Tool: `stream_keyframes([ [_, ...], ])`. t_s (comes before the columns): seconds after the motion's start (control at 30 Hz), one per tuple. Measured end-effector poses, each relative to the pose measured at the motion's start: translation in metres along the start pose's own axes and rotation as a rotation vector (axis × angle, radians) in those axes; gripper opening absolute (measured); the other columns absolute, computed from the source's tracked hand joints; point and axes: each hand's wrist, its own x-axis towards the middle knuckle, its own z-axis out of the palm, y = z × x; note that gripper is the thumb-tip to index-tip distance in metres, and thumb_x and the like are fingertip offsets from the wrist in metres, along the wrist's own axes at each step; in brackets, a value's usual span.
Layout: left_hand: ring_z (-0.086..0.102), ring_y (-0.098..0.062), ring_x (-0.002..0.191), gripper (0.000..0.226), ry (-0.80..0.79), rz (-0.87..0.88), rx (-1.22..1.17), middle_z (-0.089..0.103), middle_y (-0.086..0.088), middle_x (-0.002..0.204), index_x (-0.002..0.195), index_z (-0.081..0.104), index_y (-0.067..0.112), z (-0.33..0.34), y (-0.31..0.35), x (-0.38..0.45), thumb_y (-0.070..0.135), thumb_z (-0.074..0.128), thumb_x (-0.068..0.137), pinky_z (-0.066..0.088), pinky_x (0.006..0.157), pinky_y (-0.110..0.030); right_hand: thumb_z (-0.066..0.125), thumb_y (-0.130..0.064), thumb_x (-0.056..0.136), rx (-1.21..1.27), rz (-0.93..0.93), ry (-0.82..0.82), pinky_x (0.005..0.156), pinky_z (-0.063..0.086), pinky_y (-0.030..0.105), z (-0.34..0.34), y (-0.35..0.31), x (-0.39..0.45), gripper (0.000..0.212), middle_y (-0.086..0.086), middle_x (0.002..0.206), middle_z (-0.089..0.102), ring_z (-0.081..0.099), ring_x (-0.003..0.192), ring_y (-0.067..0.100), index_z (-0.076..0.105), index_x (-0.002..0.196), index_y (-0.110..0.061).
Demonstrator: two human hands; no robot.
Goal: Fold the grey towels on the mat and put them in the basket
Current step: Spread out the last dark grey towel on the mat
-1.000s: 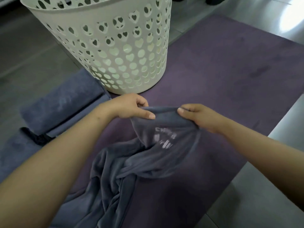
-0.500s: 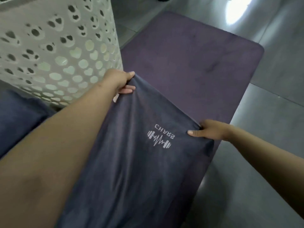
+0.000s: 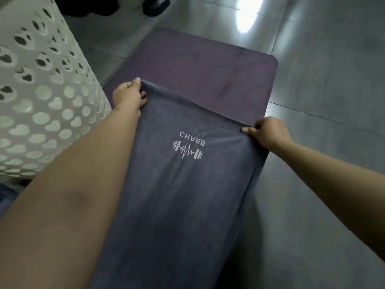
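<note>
From the head camera, a soft grey towel with a white embroidered logo lies stretched lengthwise over the purple rectangular mat. The left hand pinches its far left corner, and the right hand pinches the far right corner, likely pulling it taut for a clean fold. The white plastic basket with heart-shaped holes stands just left.

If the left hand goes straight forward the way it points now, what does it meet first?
Probably only bare purple mat, then the grey floor. The left hand pinches the towel corner; the basket stands aside.
</note>
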Motion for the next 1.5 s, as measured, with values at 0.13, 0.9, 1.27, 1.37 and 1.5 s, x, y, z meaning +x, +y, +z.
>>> stream_keyframes([
  [0.13, 0.061, -0.01, 0.074, 0.015, -0.079, -0.038, -0.119, 0.061, -0.001, 0.083, 0.082, 0.054, 0.017, 0.005, 0.004, -0.001, 0.017, 0.056, 0.096, 0.057, 0.076, -0.025, 0.051, -0.05, 0.092, -0.08, -0.06, 0.137, 0.052, 0.03, 0.031, -0.003, -0.01, 0.0, 0.05, 0.004, 0.061, 0.048, 0.046, 0.069, 0.03, 0.048, 0.06, -0.012],
  [0.9, 0.063, -0.006, 0.074, 0.018, -0.023, -0.081, -0.155, 0.064, -0.009, 0.095, 0.097, 0.059, 0.001, -0.329, -0.096, -0.179, 0.011, 0.044, 0.1, 0.055, 0.072, -0.017, 0.041, -0.036, 0.099, -0.21, -0.956, -0.595, 0.067, 0.029, 0.024, 0.142, -0.174, -0.254, 0.03, -0.005, 0.078, 0.049, 0.043, 0.074, 0.015, 0.062, 0.095, -0.014],
  [1.27, 0.067, -0.007, 0.071, 0.023, 0.316, -0.121, -0.311, 0.064, -0.004, 0.084, 0.084, 0.053, 0.009, -0.49, -0.174, -0.302, 0.009, 0.038, 0.101, 0.057, 0.069, -0.02, 0.043, -0.036, 0.099, -0.313, -1.208, -1.106, 0.073, 0.034, 0.021, 0.228, -0.213, -0.387, 0.035, -0.017, 0.063, 0.046, 0.043, 0.063, 0.0, 0.043, 0.064, -0.033],
  [1.37, 0.068, -0.007, 0.069, 0.024, 0.412, -0.118, -0.411, 0.069, 0.003, 0.074, 0.084, 0.051, 0.011, -0.527, -0.182, -0.326, 0.011, 0.035, 0.102, 0.057, 0.067, -0.022, 0.044, -0.036, 0.098, -0.275, -1.312, -1.194, 0.072, 0.036, 0.021, 0.24, -0.224, -0.428, 0.038, -0.015, 0.058, 0.048, 0.042, 0.06, -0.002, 0.039, 0.061, -0.033],
  [1.5, 0.066, -0.011, 0.076, 0.026, 0.606, -0.084, -0.546, 0.07, 0.003, 0.077, 0.088, 0.053, 0.014, -0.569, -0.198, -0.348, 0.018, 0.033, 0.104, 0.057, 0.07, -0.024, 0.044, -0.034, 0.098, -0.201, -1.437, -1.308, 0.069, 0.037, 0.026, 0.256, -0.228, -0.479, 0.038, -0.01, 0.059, 0.042, 0.041, 0.059, 0.006, 0.041, 0.062, -0.023],
])
